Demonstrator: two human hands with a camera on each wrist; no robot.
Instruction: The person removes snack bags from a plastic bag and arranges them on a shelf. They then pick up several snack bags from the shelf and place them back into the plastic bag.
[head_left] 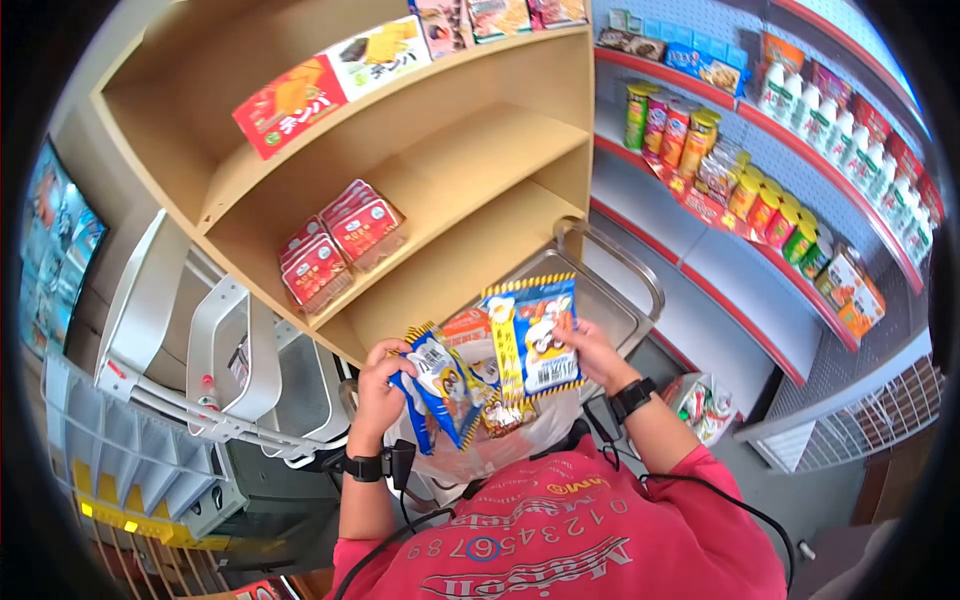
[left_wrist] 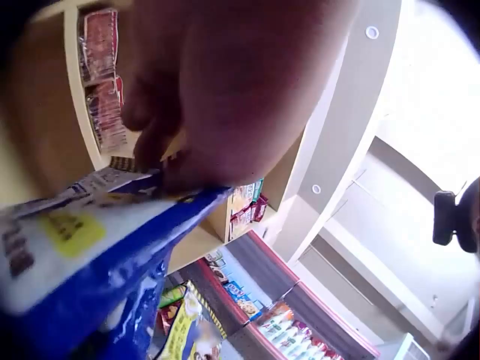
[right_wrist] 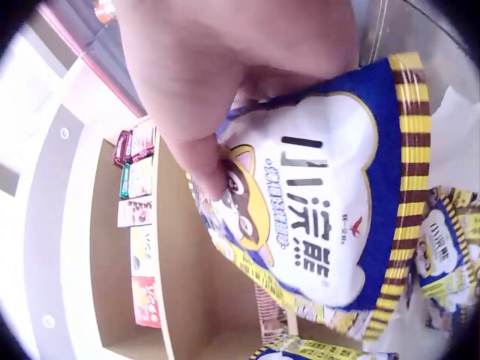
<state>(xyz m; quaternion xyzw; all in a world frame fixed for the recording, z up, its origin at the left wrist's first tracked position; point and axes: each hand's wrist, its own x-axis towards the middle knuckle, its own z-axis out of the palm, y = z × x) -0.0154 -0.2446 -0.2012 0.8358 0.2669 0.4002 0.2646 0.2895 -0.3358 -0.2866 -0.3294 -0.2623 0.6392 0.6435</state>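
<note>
My left hand (head_left: 382, 392) grips blue-and-white snack packets (head_left: 440, 378) by their edge, at least two together, with yellow-and-black striped ends and a cartoon animal. In the left wrist view a blue packet (left_wrist: 97, 247) hangs from the fingers. My right hand (head_left: 597, 358) pinches a similar snack packet (head_left: 548, 350) at its side, the thumb on its printed front. Large dark characters show on this packet (right_wrist: 315, 187) in the right wrist view. Below both hands, a white plastic bag (head_left: 540, 430) stands open in front of my body, with more such packets (right_wrist: 442, 251) inside.
A metal-railed cart (head_left: 625, 325) stands behind the bag. Ahead, a wooden shelf (head_left: 480, 150) bears red packs (head_left: 365, 225) on a lower board and snack boxes (head_left: 380, 52) higher up. Red-edged store shelves (head_left: 700, 270) hold cans and bottles at right. A white rack (head_left: 235, 350) stands left.
</note>
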